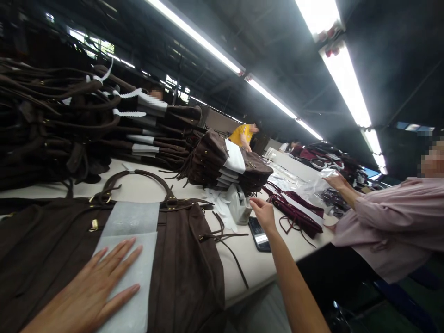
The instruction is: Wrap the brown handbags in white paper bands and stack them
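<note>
A dark brown handbag (187, 259) lies flat on the table, its looped handle pointing away from me. White wrapping paper (135, 259) is folded over the middle of the bag. My left hand (107, 277) presses flat on that paper, fingers spread. At the front of a grey tape dispenser (238, 206), my right hand (264, 213) is closed in a pinch on the tape's end; the tape itself is hardly visible. Just below the right hand, a phone (259, 235) rests on the table, its screen lit.
Brown bags with white paper bands (235, 156) are stacked behind the dispenser. A taller pile of bags (145, 134) rises at left. To the right lies a maroon bag (294, 210). A co-worker in a pink shirt (388, 226) handles clear plastic (314, 185) nearby.
</note>
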`<control>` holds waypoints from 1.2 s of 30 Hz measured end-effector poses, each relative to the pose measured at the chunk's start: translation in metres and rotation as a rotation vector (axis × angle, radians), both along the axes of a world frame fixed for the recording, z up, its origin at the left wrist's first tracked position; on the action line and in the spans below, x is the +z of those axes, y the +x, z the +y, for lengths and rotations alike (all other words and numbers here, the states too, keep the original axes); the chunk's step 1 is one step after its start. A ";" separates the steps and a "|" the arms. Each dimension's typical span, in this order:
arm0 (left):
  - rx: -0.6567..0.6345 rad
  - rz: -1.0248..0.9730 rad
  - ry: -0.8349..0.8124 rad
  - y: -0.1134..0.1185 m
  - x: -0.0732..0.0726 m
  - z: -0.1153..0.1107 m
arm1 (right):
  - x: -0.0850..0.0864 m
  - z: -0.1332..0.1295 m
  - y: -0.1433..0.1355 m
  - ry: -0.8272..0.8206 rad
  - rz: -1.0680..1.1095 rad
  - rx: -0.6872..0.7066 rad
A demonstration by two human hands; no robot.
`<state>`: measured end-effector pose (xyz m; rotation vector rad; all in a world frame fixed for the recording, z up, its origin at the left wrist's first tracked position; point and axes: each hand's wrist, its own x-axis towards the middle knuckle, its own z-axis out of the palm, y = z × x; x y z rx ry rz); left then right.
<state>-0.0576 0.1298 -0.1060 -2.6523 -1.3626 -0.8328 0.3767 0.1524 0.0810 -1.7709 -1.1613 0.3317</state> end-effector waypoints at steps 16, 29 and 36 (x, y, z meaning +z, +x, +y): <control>0.036 0.095 0.022 -0.009 -0.005 0.003 | -0.028 0.086 0.061 -0.391 0.236 -0.062; 0.018 0.125 0.025 -0.007 -0.007 0.006 | -0.033 0.029 0.047 0.051 0.115 0.040; 0.002 0.090 -0.012 -0.005 -0.002 0.005 | -0.068 0.011 0.038 -0.049 0.104 -0.058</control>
